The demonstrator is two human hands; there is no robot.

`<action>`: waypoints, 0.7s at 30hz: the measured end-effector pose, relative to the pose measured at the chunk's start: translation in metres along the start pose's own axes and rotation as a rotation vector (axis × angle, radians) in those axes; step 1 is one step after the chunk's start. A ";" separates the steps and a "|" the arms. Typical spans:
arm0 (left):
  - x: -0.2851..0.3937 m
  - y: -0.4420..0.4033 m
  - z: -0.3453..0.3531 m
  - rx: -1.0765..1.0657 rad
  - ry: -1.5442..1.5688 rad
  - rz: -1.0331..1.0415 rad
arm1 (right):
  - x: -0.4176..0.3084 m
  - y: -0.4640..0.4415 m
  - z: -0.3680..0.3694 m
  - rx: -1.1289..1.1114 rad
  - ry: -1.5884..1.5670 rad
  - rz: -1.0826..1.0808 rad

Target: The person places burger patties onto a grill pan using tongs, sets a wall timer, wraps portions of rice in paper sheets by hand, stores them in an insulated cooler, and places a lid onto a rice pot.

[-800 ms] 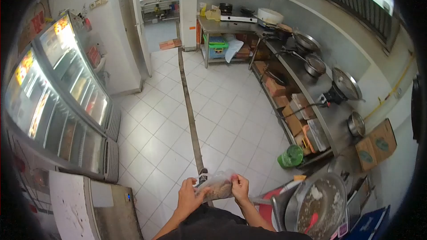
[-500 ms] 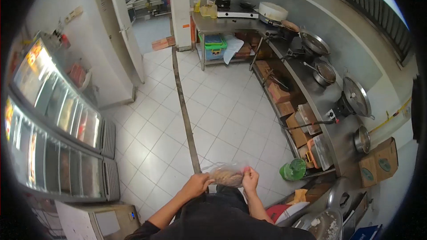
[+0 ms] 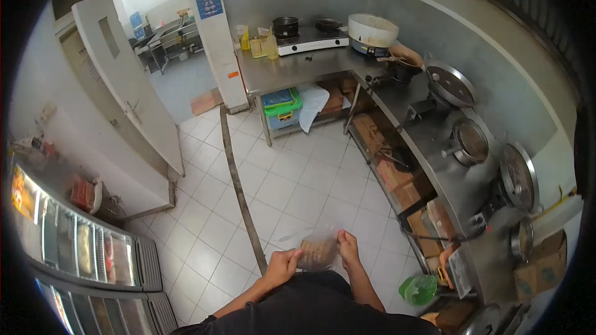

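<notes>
Fingers of the left hand (image 3: 282, 268) are closed on a see-through bag (image 3: 318, 249) at its eight o'clock; the right hand (image 3: 347, 248) pinches it at two o'clock, seemingly so its brownish contents hang supported between both. The bag is near six o'clock, above the floor (image 3: 279, 192). At twelve, the stove (image 3: 313, 45) sits on the desk (image 3: 298, 72), likely for steady support.

1. clear bag (image 3: 328, 240), tan contents (image 3: 315, 253).
2. plain black shirt (image 3: 298, 304).
3. white floor tiles (image 3: 304, 192), thin grey grid.
4. bright green bucket (image 3: 424, 296).
5. blue bin (image 3: 276, 125), green rim (image 3: 298, 107), yellow latch (image 3: 285, 116).
6. off-white pot (image 3: 372, 32).
7. white pillar (image 3: 220, 46), orange patch (image 3: 233, 75), blue poster (image 3: 208, 2).
</notes>
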State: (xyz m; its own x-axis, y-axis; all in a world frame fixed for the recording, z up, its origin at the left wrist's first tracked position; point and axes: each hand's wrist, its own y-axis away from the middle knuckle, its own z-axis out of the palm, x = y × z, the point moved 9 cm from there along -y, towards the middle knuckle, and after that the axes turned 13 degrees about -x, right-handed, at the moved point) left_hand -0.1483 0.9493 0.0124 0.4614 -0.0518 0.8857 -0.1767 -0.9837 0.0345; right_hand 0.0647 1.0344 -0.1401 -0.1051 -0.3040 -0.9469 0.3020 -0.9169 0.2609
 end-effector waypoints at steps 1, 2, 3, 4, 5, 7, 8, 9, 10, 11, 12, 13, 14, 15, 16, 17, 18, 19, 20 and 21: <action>-0.009 -0.027 -0.017 0.039 0.028 -0.054 | -0.014 -0.035 0.004 -0.049 0.015 0.019; -0.020 -0.051 -0.033 0.075 0.058 -0.111 | -0.029 -0.070 0.009 -0.083 0.031 0.009; -0.027 -0.075 -0.048 0.105 0.073 -0.129 | -0.041 -0.105 0.017 -0.116 0.047 0.000; -0.036 -0.103 -0.065 0.133 0.087 -0.145 | -0.054 -0.140 0.024 -0.147 0.063 -0.009; -0.048 -0.131 -0.081 0.161 0.101 -0.160 | -0.069 -0.176 0.030 -0.166 0.103 -0.027; -0.075 -0.186 -0.106 0.200 0.139 -0.157 | -0.091 -0.240 0.040 -0.203 0.183 -0.056; -0.079 -0.216 -0.123 0.204 0.150 -0.164 | -0.092 -0.272 0.040 -0.199 0.194 -0.049; -0.088 -0.242 -0.137 0.211 0.161 -0.170 | -0.090 -0.306 0.041 -0.198 0.206 -0.043; -0.106 -0.270 -0.149 0.210 0.157 -0.173 | -0.091 -0.342 0.042 -0.199 0.219 -0.047; -0.115 -0.302 -0.164 0.207 0.124 -0.164 | -0.094 -0.378 0.042 -0.190 0.221 -0.052; -0.119 -0.333 -0.181 0.201 0.091 -0.161 | -0.096 -0.408 0.042 -0.180 0.220 -0.052; -0.123 -0.361 -0.197 0.194 0.059 -0.160 | -0.099 -0.437 0.042 -0.171 0.219 -0.049; -0.131 -0.393 -0.212 0.195 0.022 -0.129 | -0.101 -0.470 0.041 -0.145 0.225 -0.013; -0.141 -0.428 -0.226 0.198 -0.017 -0.096 | -0.109 -0.503 0.040 -0.119 0.230 0.020; -0.148 -0.460 -0.241 0.201 -0.055 -0.068 | -0.116 -0.533 0.040 -0.096 0.237 0.056; -0.157 -0.492 -0.257 0.191 -0.070 -0.062 | -0.131 -0.566 0.042 -0.097 0.279 0.016; -0.163 -0.525 -0.274 0.178 -0.084 -0.056 | -0.150 -0.604 0.043 -0.097 0.320 -0.024; -0.169 -0.561 -0.290 0.164 -0.098 -0.048 | -0.173 -0.641 0.045 -0.094 0.361 -0.066; -0.170 -0.596 -0.309 0.197 -0.096 0.006 | -0.191 -0.678 0.046 -0.068 0.374 -0.065; -0.168 -0.632 -0.332 0.228 -0.099 0.061 | -0.214 -0.716 0.050 -0.042 0.382 -0.066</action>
State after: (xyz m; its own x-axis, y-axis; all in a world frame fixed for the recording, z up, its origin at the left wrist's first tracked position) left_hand -0.4026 1.6366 -0.0042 0.5406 -0.1175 0.8330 -0.0107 -0.9911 -0.1328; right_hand -0.1760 1.7434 -0.1150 0.2324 -0.1191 -0.9653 0.3459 -0.9175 0.1965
